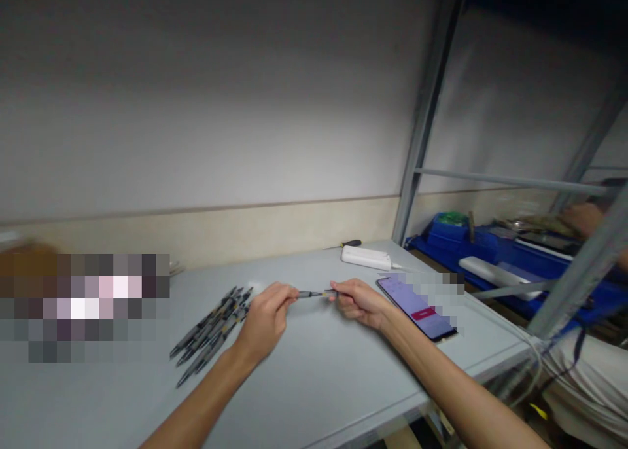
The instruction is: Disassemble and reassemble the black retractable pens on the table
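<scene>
Between my two hands a slim grey pen (310,294) with a yellowish band is held level above the table. My left hand (266,315) is closed, pinching the pen's left end. Fingers of my right hand (360,304) are closed on its right end; whether the pen is in one piece or in two parts I cannot tell. Several similar grey and black pens (210,334) lie in a loose pile on the table, just left of my left hand. A phone (409,302) with a lit screen lies beside my right forearm.
On the grey table (314,383), a white power strip (366,257) and a black-and-yellow screwdriver (350,243) lie near the wall. A metal frame (422,122) rises at the right. Beyond it are a blue surface with items and another person's hand (583,218). The left side is pixelated.
</scene>
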Available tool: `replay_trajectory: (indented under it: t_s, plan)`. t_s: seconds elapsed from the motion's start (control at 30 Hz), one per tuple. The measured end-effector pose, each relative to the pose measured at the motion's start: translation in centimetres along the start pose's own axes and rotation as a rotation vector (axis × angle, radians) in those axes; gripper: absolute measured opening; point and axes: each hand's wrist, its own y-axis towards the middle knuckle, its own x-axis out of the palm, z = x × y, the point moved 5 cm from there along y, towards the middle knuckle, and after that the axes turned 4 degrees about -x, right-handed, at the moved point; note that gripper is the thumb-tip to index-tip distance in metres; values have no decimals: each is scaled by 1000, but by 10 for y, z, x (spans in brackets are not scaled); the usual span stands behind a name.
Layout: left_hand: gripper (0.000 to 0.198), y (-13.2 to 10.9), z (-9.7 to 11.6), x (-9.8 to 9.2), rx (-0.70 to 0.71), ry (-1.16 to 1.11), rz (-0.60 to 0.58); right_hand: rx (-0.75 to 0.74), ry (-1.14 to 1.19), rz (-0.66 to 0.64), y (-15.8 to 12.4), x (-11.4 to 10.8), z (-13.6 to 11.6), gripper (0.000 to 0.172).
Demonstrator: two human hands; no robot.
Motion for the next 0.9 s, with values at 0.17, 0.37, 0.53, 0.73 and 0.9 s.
replay_trajectory:
  t_s: [0.17,0.37,0.53,0.73,0.9]
  plan:
    - [28,-3,18,-2,298,57,-62,109,43,-48,-2,1,3,27]
    - [10,0,-29,4,-392,-287,-1,-512,-365,272,-9,2,-30,33]
    - [17,-2,-48,14,-569,-658,-3,-514,-657,246,-10,8,-29,29]
    - [28,-7,-49,23,-814,-931,1,-688,-916,332,-19,17,-34,30]
    - [26,-7,-47,23,-783,-895,-23,-694,-964,347,-20,19,-34,29]
